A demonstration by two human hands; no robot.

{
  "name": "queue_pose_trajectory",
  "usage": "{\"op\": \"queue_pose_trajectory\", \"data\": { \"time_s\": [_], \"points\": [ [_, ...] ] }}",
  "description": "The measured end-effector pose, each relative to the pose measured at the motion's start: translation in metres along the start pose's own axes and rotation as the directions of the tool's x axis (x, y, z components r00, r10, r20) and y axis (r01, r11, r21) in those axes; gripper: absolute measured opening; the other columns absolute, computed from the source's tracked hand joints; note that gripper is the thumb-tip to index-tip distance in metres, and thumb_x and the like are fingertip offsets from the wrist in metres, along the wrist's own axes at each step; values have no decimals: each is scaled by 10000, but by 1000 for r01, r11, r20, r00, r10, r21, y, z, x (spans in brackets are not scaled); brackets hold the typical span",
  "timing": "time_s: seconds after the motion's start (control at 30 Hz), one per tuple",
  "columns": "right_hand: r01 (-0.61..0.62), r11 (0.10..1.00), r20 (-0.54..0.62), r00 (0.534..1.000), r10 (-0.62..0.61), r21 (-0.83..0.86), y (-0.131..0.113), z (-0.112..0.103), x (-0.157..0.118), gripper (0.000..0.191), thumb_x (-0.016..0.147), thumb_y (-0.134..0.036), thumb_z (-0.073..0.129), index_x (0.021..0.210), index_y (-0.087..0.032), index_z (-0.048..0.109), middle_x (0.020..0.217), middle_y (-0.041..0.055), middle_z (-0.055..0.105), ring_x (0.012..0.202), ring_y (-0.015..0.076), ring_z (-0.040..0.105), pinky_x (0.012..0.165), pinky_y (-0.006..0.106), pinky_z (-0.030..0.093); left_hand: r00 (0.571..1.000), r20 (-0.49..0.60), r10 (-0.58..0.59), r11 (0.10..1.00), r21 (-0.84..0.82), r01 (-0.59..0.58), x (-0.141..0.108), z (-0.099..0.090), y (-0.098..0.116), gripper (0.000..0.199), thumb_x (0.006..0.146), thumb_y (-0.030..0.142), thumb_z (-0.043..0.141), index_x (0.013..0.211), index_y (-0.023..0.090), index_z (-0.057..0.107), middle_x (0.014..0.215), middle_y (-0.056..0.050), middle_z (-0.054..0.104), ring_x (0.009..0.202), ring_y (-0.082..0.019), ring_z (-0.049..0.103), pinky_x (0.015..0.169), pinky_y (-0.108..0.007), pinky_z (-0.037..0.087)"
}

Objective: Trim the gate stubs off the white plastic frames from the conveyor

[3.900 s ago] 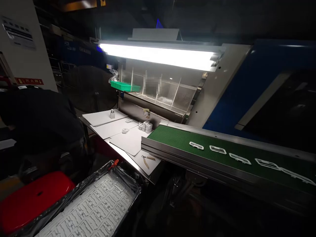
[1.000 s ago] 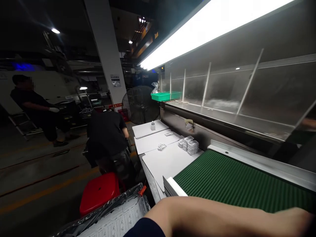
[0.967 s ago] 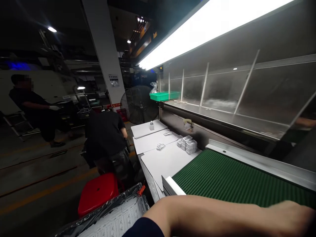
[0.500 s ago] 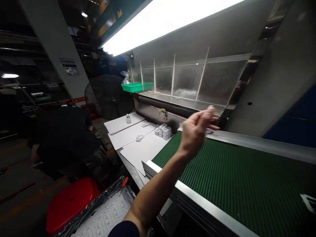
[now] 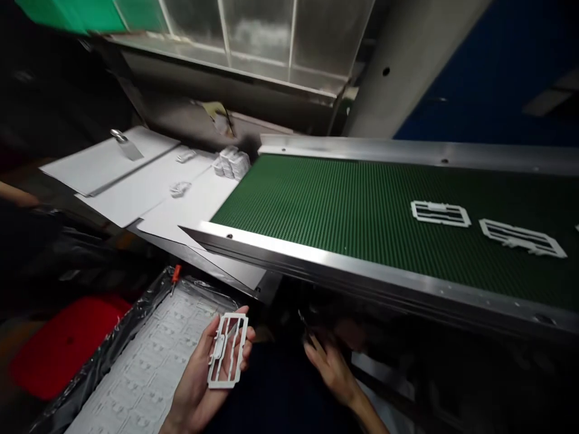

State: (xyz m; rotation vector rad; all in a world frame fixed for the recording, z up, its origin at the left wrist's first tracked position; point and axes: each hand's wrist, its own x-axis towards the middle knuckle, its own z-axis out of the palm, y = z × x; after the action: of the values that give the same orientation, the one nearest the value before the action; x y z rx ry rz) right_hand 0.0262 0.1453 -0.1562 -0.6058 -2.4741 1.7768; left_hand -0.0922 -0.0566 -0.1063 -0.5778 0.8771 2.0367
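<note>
Factory gloom surrounds a green conveyor belt (image 5: 344, 223), with a stainless steel rail (image 5: 362, 271) along its near edge and two white plastic frames (image 5: 441, 213) lying flat on the belt toward the right. Left of the belt, the desk (image 5: 226, 277) carries overlapping white sheets (image 5: 117, 163), a stack of small white parts (image 5: 230, 164) and a loose white piece (image 5: 180, 190); a small metal object (image 5: 121, 140) stands there too, too blurred to name.

Below the rail, the left grip (image 5: 199, 380) is cupped palm up, fingers and thumb pressed lightly to the edges of a slotted white plastic frame (image 5: 226, 349) lying lengthwise across the palm. The right grip (image 5: 330, 367) is spread and empty — fingers loose, near the dark underside of the belt. Under the left hand sits a bin lined with black plastic (image 5: 113, 325), holding a white moulded sheet (image 5: 145, 374) — an orange-handled tool (image 5: 175, 277) stands at its rim. A co-worker's forearm (image 5: 18, 194) shows at the far left.
</note>
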Motion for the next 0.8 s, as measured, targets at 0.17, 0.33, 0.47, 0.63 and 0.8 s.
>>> {"op": "queue_pose_trajectory", "data": {
  "time_s": [0.17,0.33,0.47,0.63,0.8],
  "points": [
    [-97,995,83,992,94,25,1,4,4,136,872,-324,462,916,-210,522,795,3,580,708,140,551,681,272,443,993,2,-116,993,38,116,13,-9,-22,359,913,249,410,1246,169,518,973,-129,677,767,-195,656,660,-318,556],
    [-92,992,15,996,91,91,-10,11,16,64,843,-264,485,849,-201,476,740,-15,568,698,131,547,668,250,427,982,54,-179,977,127,171,18,-2,-29,370,910,266,409,1225,116,536,1015,-166,668,791,-212,655,665,-316,554],
    [-47,993,0,999,48,106,-20,15,18,83,813,-263,516,837,-198,470,742,-20,530,682,125,528,653,240,426,971,113,-211,970,150,193,21,1,-36,368,918,271,396,1192,85,556,1018,-182,665,784,-209,654,653,-298,547],
    [-28,997,-16,999,29,67,-27,17,16,72,808,-252,511,833,-190,484,757,-14,540,689,122,520,672,239,428,977,121,-174,981,110,161,29,0,-42,353,926,249,366,1152,91,585,1002,-167,679,909,-255,648,787,-388,532],
    [-102,991,-41,994,106,86,-20,18,10,109,810,-268,503,876,-184,485,774,1,554,680,130,527,671,258,440,987,104,-121,992,55,116,36,1,-41,342,921,240,369,1121,96,606,986,-157,688,966,-252,631,834,-393,516]
  ]
}}
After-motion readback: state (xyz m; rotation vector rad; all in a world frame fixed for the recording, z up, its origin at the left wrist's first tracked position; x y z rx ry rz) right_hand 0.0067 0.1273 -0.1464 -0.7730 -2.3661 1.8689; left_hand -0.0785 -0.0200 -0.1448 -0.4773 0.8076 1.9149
